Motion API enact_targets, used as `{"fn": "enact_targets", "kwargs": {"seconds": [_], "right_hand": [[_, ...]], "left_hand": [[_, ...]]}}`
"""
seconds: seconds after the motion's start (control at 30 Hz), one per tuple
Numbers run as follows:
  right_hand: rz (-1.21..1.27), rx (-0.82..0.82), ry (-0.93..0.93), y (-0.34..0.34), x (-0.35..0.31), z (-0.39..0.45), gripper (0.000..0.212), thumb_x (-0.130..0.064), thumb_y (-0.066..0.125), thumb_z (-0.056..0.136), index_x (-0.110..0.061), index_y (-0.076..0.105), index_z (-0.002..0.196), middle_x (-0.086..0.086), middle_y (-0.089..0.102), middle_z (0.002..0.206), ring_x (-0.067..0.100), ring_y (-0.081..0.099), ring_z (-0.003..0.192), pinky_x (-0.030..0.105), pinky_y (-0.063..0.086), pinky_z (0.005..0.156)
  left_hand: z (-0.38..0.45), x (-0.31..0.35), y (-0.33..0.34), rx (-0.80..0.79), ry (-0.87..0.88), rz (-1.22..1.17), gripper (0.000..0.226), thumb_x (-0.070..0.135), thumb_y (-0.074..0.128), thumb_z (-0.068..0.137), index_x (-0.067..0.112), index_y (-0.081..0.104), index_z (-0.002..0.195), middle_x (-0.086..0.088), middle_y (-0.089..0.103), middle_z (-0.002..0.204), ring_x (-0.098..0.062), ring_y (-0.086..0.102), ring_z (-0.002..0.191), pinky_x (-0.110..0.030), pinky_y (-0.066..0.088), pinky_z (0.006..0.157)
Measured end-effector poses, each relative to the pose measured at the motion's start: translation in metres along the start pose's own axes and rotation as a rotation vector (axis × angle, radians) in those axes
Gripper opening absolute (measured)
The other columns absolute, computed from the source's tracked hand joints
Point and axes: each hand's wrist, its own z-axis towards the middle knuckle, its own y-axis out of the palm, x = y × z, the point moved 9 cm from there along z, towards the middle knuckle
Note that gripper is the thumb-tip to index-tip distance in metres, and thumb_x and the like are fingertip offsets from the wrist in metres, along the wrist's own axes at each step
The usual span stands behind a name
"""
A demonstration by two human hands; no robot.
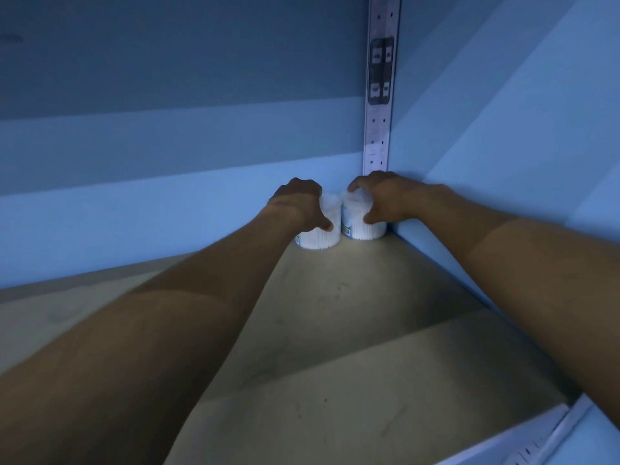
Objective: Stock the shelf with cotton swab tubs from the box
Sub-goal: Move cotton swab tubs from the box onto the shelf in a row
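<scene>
Two white cotton swab tubs stand side by side at the back right corner of the shelf board [335,330]. My left hand [298,203] grips the left tub [318,238] from above, fingers curled over its lid and thumb on its side. My right hand [379,199] grips the right tub [360,229] the same way, right against the corner. Both tubs sit upright on the board and nearly touch each other. The box is not in view.
A blue back wall [167,196] and a blue side wall [520,162] close in the shelf. A perforated metal upright [379,95] runs up the corner. The shelf's white front edge [536,441] shows at lower right.
</scene>
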Motion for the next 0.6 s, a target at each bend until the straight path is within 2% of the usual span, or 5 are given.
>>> {"fn": "enact_targets", "kwargs": {"seconds": [0.27, 0.43, 0.6], "right_hand": [[0.005, -0.011, 0.013, 0.003, 0.003, 0.003, 0.079, -0.019, 0.076, 0.083, -0.027, 0.034, 0.150, 0.010, 0.042, 0.148, 0.029, 0.045, 0.131, 0.041, 0.043, 0.106], [0.072, 0.048, -0.047, -0.007, -0.010, -0.015, 0.094, -0.023, 0.079, 0.080, -0.025, 0.025, 0.156, 0.007, 0.030, 0.160, 0.026, 0.034, 0.143, 0.036, 0.034, 0.114], [0.176, 0.123, -0.116, -0.026, -0.043, -0.066, 0.084, -0.028, 0.079, 0.078, -0.024, 0.036, 0.151, 0.005, 0.037, 0.154, 0.024, 0.039, 0.139, 0.036, 0.036, 0.112]], "left_hand": [[0.010, -0.003, 0.005, -0.006, -0.001, 0.001, 0.068, 0.048, 0.074, 0.083, 0.017, 0.050, 0.138, -0.006, 0.053, 0.138, -0.025, 0.052, 0.124, -0.034, 0.044, 0.094], [-0.002, -0.003, 0.000, 0.007, 0.031, -0.046, 0.083, 0.051, 0.074, 0.082, 0.017, 0.038, 0.149, -0.006, 0.042, 0.151, -0.026, 0.042, 0.137, -0.036, 0.039, 0.105], [-0.053, -0.003, -0.030, 0.054, 0.072, -0.110, 0.065, 0.040, 0.071, 0.084, 0.024, 0.047, 0.142, -0.002, 0.048, 0.144, -0.023, 0.048, 0.128, -0.037, 0.045, 0.102]]}}
